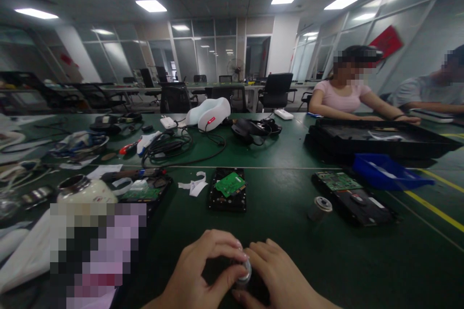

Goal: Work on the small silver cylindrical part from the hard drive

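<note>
Both my hands meet low in the middle of the head view, around a small silver metal cylinder. My left hand is closed, with its thumb and fingertips on the cylinder's top and near side. Curled against the other side is my right hand, its fingers closed about the cylinder and partly hiding it. A similar metal cylinder stands upright farther right. Beyond my hands lies a black hard drive with a loose green circuit board on top. Another hard drive lies to the right.
A cream vase-like pot and a third drive with a circuit board are at left. Paper scraps, coiled black cable and a neck pillow lie beyond. A blue tray and black bin stand right, near two seated people.
</note>
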Available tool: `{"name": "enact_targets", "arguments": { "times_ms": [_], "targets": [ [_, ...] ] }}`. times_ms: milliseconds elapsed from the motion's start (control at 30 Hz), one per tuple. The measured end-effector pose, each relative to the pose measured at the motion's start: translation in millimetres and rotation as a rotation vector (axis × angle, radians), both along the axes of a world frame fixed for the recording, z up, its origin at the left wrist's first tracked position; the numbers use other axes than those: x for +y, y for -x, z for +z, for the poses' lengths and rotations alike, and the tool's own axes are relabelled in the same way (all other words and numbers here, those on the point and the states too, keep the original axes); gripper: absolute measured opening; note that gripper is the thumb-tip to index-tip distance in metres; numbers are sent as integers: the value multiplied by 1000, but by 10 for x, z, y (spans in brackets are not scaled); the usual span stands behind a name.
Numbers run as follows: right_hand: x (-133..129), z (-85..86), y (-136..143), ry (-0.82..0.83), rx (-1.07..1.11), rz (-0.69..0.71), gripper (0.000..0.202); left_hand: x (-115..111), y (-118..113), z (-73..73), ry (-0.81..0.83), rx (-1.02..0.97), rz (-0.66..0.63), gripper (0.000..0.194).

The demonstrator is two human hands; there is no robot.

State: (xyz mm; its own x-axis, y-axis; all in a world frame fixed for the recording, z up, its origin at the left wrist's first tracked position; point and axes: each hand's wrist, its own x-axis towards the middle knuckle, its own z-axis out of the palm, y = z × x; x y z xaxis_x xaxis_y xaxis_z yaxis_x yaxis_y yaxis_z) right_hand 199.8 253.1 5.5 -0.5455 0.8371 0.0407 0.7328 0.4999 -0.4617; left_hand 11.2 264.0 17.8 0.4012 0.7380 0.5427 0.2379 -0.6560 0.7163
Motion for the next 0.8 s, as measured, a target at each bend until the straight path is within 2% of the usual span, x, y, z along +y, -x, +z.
{"name": "enact_targets", "arguments": {
  "times_ms": [133,267,600,800],
  "targets": [
    [11,-56,-18,-10,25,2,30,-28,5,33,15,3,-42,31],
    [24,-104,-31,-31,39,5,33,-20,31,1,-3,-9,-43,35],
    [23,-29,-9,25,13,-2,27,24,29,-70,169,-8,35,11],
    [32,-41,-10,18,20,3,25,20,20,-80,227,-5,78,13]
  ]
}}
